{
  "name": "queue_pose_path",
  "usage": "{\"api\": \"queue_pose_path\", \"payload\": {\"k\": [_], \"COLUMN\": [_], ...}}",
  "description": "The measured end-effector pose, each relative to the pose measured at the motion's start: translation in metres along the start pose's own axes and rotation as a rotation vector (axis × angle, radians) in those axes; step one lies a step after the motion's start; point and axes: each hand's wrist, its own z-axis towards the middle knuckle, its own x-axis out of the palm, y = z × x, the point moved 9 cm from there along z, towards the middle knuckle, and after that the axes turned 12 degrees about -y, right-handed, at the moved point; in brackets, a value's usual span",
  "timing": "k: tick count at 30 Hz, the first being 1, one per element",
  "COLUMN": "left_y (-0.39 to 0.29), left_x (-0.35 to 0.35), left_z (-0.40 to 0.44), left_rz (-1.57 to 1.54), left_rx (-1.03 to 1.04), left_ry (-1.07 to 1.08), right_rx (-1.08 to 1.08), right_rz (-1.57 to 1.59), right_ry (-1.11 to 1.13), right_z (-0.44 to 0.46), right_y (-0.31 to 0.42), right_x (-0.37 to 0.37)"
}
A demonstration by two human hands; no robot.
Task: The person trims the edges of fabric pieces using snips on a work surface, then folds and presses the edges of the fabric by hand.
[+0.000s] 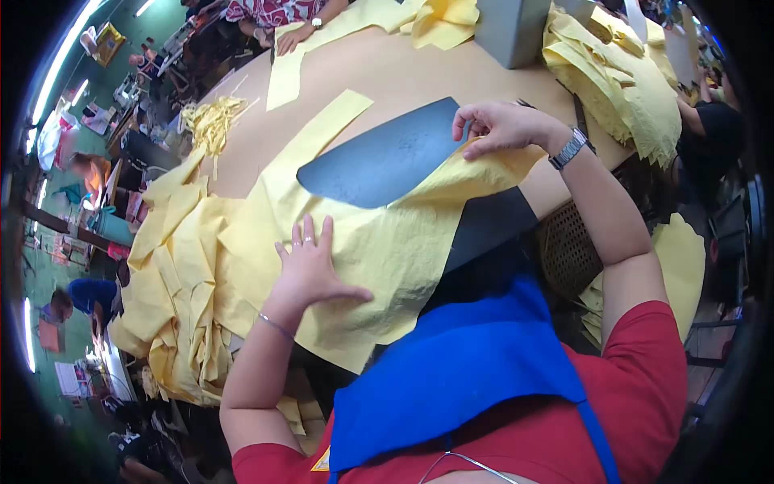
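Note:
Yellow fabric lies over a dark flat board and runs left into a large rumpled heap. My left hand rests on the fabric, palm down, with its fingers spread; rings and a thin bracelet show on it. At the upper right of the board, my right hand, with a metal watch at the wrist, pinches the raised edge of the same fabric. Part of the board's dark surface shows between the fabric's edges, and another dark part shows at the lower right.
Yellow scraps lie at the table's left edge. A grey box stands at the back beside stacked yellow pieces. Across the table, a person's hand touches a yellow strip. A woven basket is at right.

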Motion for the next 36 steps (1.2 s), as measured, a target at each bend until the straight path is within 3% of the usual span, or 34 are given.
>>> {"api": "queue_pose_path", "payload": {"k": [1, 2, 5, 6, 9, 10, 11, 12, 15, 19, 22, 25, 31, 36], "left_y": [-0.006, -0.02, -0.052, -0.063, -0.083, -0.086, -0.088, -0.09, -0.094, -0.096, -0.096, -0.096, -0.079, -0.081], "left_x": [-0.004, -0.012, -0.015, -0.024, -0.016, -0.02, -0.019, -0.018, -0.019, -0.023, -0.021, -0.022, -0.013, -0.021], "left_z": [-0.003, 0.001, 0.045, 0.053, 0.078, 0.078, 0.079, 0.081, 0.078, 0.076, 0.077, 0.075, 0.084, 0.077], "left_rz": [0.066, 0.036, -0.196, -0.397, -0.514, -0.526, -0.501, -0.476, -0.44, -0.442, -0.429, -0.436, -0.449, -0.275], "left_rx": [-0.026, 0.065, 0.278, 0.425, 0.434, 0.476, 0.457, 0.438, 0.433, 0.457, 0.464, 0.466, 0.476, 0.632], "left_ry": [0.042, -0.05, -0.369, -0.576, -0.375, -0.559, -0.571, -0.582, -0.646, -0.683, -0.662, -0.651, -0.579, -0.655], "right_rx": [-0.009, 0.003, -0.042, -0.058, -0.047, -0.011, 0.027, -0.261, -0.609, -0.383, -0.406, -0.352, -0.475, -0.679], "right_rz": [-0.063, -0.085, -0.306, -0.32, -0.429, -0.51, -0.588, -0.709, -0.858, -0.358, -0.279, -0.319, -0.288, -0.422], "right_ry": [0.01, 0.038, 0.066, 0.075, 0.041, -0.008, -0.055, -0.291, -0.71, -0.187, -0.094, -0.079, -0.246, -0.342], "right_z": [0.0, 0.003, 0.009, 0.012, 0.014, 0.012, 0.01, 0.021, 0.003, 0.007, 0.015, 0.016, 0.0, -0.024], "right_y": [0.004, 0.004, 0.013, 0.014, 0.021, 0.023, 0.023, 0.027, 0.044, 0.029, 0.006, 0.002, 0.002, 0.006], "right_x": [-0.004, -0.004, -0.005, -0.005, -0.016, -0.027, -0.035, -0.047, -0.05, 0.037, 0.08, 0.085, 0.076, 0.085]}}
